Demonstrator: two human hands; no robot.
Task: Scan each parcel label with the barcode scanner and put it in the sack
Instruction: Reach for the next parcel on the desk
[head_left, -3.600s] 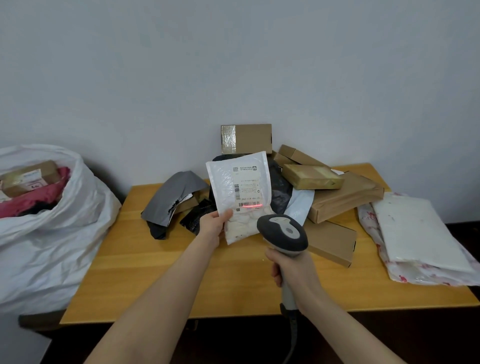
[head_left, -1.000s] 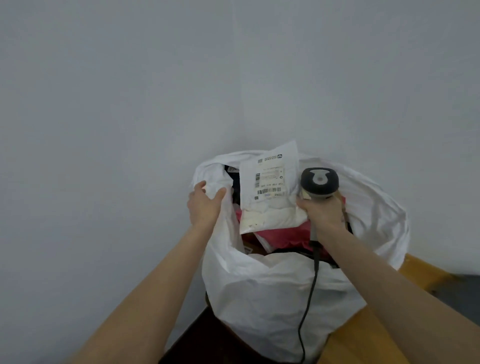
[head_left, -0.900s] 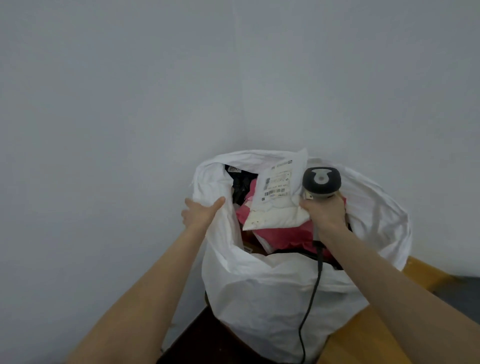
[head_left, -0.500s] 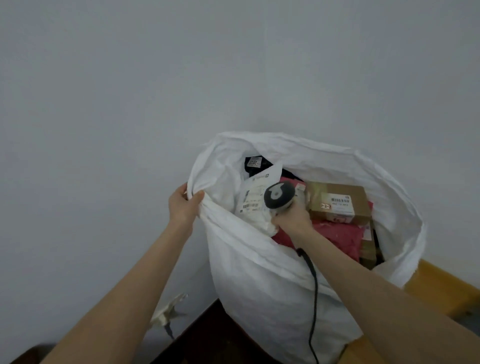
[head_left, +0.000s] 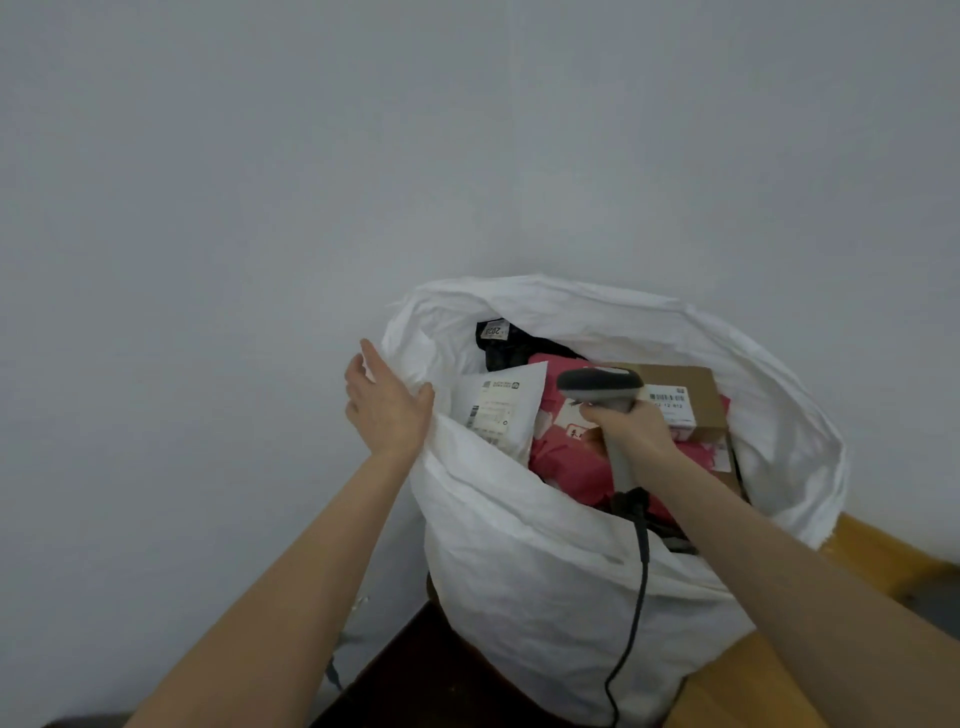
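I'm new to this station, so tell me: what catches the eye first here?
A big white sack, centre right, bulges with parcels: a white mailer at its left, pink bags in the middle, a brown box behind. The right hand grips a grey barcode scanner above them; the left hand, fingers straight, touches the left rim.

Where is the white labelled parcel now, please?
In the head view the parcel sits inside the sack at its left, between the left hand and the scanner.

Left hand (head_left: 387, 410) flat, fingers straight; right hand (head_left: 623, 423) curled tight; both arms outstretched.
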